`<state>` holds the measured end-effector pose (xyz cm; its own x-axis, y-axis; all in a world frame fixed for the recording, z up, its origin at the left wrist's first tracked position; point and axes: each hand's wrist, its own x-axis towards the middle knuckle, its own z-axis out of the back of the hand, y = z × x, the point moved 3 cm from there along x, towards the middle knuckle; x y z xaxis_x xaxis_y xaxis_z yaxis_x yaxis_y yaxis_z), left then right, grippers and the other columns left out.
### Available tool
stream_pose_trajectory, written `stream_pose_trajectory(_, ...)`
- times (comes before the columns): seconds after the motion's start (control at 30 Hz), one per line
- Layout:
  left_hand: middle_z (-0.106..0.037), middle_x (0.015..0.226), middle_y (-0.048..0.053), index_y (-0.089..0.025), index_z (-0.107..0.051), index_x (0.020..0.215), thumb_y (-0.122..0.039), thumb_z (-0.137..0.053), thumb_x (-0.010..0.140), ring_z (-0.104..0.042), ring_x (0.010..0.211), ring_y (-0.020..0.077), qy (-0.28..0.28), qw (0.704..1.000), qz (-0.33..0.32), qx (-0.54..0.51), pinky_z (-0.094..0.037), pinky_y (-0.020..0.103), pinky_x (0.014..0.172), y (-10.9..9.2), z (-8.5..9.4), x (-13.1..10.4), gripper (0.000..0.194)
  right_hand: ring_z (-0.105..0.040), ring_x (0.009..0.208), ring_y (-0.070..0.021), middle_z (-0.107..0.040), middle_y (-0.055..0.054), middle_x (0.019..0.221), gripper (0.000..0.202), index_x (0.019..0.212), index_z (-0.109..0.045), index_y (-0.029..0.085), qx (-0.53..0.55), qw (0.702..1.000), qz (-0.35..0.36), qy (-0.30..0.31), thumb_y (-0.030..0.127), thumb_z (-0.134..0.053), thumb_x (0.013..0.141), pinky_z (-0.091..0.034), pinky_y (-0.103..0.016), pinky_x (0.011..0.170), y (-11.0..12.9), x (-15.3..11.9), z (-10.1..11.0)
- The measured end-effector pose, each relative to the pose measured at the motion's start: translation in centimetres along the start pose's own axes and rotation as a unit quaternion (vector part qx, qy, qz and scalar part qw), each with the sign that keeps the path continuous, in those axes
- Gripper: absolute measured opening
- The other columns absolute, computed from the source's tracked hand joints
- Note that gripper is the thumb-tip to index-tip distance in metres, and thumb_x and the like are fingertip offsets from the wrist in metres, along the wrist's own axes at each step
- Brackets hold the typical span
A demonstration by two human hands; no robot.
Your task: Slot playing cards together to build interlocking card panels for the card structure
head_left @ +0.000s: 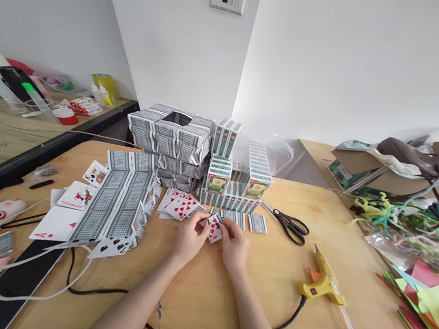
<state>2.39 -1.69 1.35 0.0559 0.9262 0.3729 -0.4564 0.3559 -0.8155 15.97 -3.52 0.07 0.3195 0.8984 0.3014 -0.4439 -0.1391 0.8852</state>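
Note:
My left hand and my right hand hold one playing card with red hearts between them, fingers pinched at its two sides. A folded edge with the grey back pattern shows along its top. Just behind my hands, grey-backed card pieces lie in a row, and another piece lies to the right. To the left is a fan of heart cards. A long folded panel of grey-backed cards stands further left.
Behind are a box built of cards and stacked card packs. Black scissors and a yellow glue gun lie right. Loose cards and cables are left; coloured paper and a cardboard box are far right.

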Motion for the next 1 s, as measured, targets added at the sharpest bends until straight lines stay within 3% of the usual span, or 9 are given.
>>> stream_pose_trajectory(0.27,-0.066,0.084,0.003,-0.018,-0.060,0.086,-0.016,-0.049,0.074,-0.061,0.072,0.0125,-0.019,1.000,-0.015,0.014,-0.050,0.025,0.069,0.1,0.4,0.2,0.016,-0.062,0.059,-0.0164,-0.068,-0.005,0.076,0.027,0.094,-0.062,0.019,-0.091,0.994,0.043,0.038,0.036,-0.047,0.079,-0.050,-0.026,0.057,0.0,-0.5,-0.6)
stream_pose_trajectory(0.47,-0.067,0.084,0.003,-0.018,-0.061,0.086,-0.015,-0.049,0.074,-0.061,0.070,0.0115,-0.016,1.000,-0.015,0.004,-0.050,0.023,0.068,-0.1,0.4,0.3,0.017,-0.063,0.059,-0.0171,-0.068,-0.004,0.073,0.026,0.094,-0.062,0.020,-0.144,0.986,0.076,0.030,0.034,-0.047,0.078,-0.048,-0.026,0.058,0.2,-0.7,-0.7)
stream_pose_trajectory(0.6,-0.067,0.082,0.003,-0.018,-0.061,0.086,-0.015,-0.047,0.075,-0.060,0.068,0.0112,-0.015,1.000,0.000,0.010,-0.049,0.024,0.067,0.0,0.3,0.2,0.019,-0.060,0.054,-0.0159,-0.066,-0.004,0.063,0.029,0.093,-0.062,0.017,-0.153,0.986,0.060,0.034,0.032,-0.042,0.080,-0.046,-0.025,0.053,0.3,-0.8,-0.6)
stream_pose_trajectory(0.73,-0.066,0.078,0.001,-0.018,-0.061,0.083,-0.012,-0.046,0.073,-0.059,0.066,0.0105,-0.015,1.000,0.005,0.018,-0.048,0.023,0.066,0.0,0.4,0.3,0.018,-0.057,0.049,-0.0142,-0.063,-0.002,0.057,0.032,0.096,-0.062,0.015,-0.065,0.995,-0.019,0.076,0.033,-0.040,0.080,-0.044,-0.022,0.049,0.3,-0.6,-0.4)
stream_pose_trajectory(0.87,-0.065,0.079,0.001,-0.018,-0.060,0.080,-0.009,-0.046,0.071,-0.059,0.072,0.0115,-0.007,1.000,-0.017,0.011,-0.048,0.023,0.067,-0.3,0.4,0.4,0.020,-0.059,0.059,-0.0161,-0.066,-0.005,0.072,0.032,0.094,-0.061,0.016,0.044,0.991,-0.071,0.101,0.037,-0.043,0.079,-0.045,-0.023,0.051,0.8,-0.3,-0.4)
stream_pose_trajectory(1.0,-0.064,0.081,0.002,-0.018,-0.060,0.079,-0.008,-0.046,0.071,-0.059,0.079,0.0128,0.012,0.999,-0.046,-0.016,-0.048,0.024,0.073,-0.8,0.4,0.2,0.019,-0.059,0.061,-0.0172,-0.066,-0.007,0.074,0.028,0.088,-0.058,0.016,0.133,0.976,-0.119,0.124,0.040,-0.051,0.075,-0.045,-0.023,0.048,1.0,-0.2,-0.5)
